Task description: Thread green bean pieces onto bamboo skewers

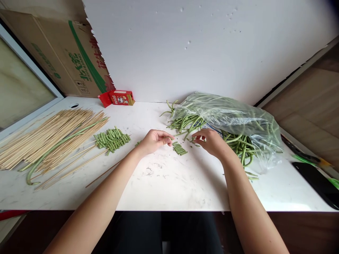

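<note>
My left hand (155,140) rests on the white table (169,183), fingers curled in a pinch on a thin skewer end beside a small row of cut green bean pieces (179,148). My right hand (210,141) is curled just to the right, fingertips pinching something small near the beans; I cannot make it out. Behind it lies a clear plastic bag of long green beans (227,120). A batch of bean pieces threaded on skewers (112,139) sits left of my left hand.
A big heap of bamboo skewers (50,135) with one long bean (53,150) across it fills the left side. A red carton (119,97) and a cardboard box (66,53) stand at the back. A dark object (316,181) lies at the right edge.
</note>
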The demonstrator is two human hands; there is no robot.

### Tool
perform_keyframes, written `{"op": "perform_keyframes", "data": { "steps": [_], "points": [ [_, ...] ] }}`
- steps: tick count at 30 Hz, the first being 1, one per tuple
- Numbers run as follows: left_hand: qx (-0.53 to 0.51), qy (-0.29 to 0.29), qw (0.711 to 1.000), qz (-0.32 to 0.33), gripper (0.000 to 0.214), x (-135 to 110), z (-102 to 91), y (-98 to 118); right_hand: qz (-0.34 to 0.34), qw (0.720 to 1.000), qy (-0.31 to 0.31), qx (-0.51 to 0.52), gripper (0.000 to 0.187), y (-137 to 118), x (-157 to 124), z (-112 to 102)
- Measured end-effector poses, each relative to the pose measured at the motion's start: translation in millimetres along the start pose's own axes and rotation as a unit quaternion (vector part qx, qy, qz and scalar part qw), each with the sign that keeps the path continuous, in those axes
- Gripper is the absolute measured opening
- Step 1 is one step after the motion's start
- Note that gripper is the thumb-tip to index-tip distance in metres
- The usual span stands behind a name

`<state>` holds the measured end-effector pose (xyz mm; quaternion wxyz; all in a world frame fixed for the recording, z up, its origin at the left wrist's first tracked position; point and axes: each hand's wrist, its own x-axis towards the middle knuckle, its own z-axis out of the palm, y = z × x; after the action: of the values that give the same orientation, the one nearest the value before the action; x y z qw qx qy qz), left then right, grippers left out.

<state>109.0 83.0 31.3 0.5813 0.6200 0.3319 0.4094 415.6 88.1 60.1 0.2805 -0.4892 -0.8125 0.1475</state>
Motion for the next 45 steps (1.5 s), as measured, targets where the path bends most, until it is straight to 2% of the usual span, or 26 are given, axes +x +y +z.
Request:
{"op": "perform_keyframes", "data": {
  "steps": [2, 4, 8, 11, 13, 18, 22, 25, 28, 31, 33, 37, 40, 45],
  "points": [
    [0.033, 0.011, 0.999, 0.018, 0.043, 0.3, -0.9, -0.6, 0.001, 0.999, 0.033, 0.025, 0.022, -12.4, 1.0, 4.9],
    [0.104, 0.044, 0.992, 0.054, 0.037, -0.1, 0.2, -0.4, 0.007, 0.994, 0.03, 0.104, 0.031, -29.5, 2.4, 14.5],
    [0.267, 0.108, 0.947, 0.141, 0.02, -3.2, 9.4, 1.2, 0.039, 0.954, 0.007, 0.297, 0.041, -54.0, 2.8, 43.6],
    [0.313, 0.097, 0.929, 0.171, 0.023, -6.2, 19.3, 1.2, 0.069, 0.928, 0.023, 0.366, 0.044, -54.0, 2.2, 59.5],
    [0.336, 0.09, 0.919, 0.184, 0.022, -7.3, 24.6, -0.3, 0.086, 0.912, 0.003, 0.401, 0.046, -49.1, 2.6, 62.8],
    [0.39, 0.091, 0.889, 0.224, 0.021, -4.9, 30.2, -3.6, 0.109, 0.88, -0.04, 0.461, 0.048, -41.9, 4.7, 58.0],
    [0.442, 0.089, 0.858, 0.245, 0.022, -9.4, 25.1, 8.3, 0.111, 0.871, -0.048, 0.477, 0.045, -40.3, 5.5, 55.1],
    [0.464, 0.14, 0.841, 0.24, 0.029, -33.5, 11.9, 24.7, 0.112, 0.871, -0.02, 0.477, 0.042, -38.0, 6.5, 54.0],
    [0.463, 0.222, 0.838, 0.186, 0.026, -79.5, -6.8, 34.3, 0.108, 0.872, -0.012, 0.477, 0.041, -37.4, 7.0, 53.2],
    [0.525, 0.289, 0.793, 0.113, 0.023, -134.3, -23.6, 30.7, 0.099, 0.874, -0.013, 0.475, 0.043, -38.2, 6.7, 54.3],
    [0.569, 0.297, 0.761, 0.09, 0.023, -167.0, -31.4, 23.7, 0.092, 0.877, -0.01, 0.472, 0.045, -38.1, 6.5, 56.3],
    [0.634, 0.337, 0.694, 0.063, 0.028, -210.8, -40.2, 11.1, 0.079, 0.886, 0.006, 0.457, 0.045, -36.9, 6.7, 59.7],
    [0.631, 0.351, 0.691, 0.036, 0.029, -223.8, -44.0, 3.9, 0.078, 0.892, 0.024, 0.445, 0.046, -37.3, 6.6, 60.5],
    [0.573, 0.381, 0.725, 0.029, 0.023, -223.0, -47.3, -9.4, 0.074, 0.903, 0.036, 0.421, 0.046, -37.3, 6.1, 60.9]
  ]
}}
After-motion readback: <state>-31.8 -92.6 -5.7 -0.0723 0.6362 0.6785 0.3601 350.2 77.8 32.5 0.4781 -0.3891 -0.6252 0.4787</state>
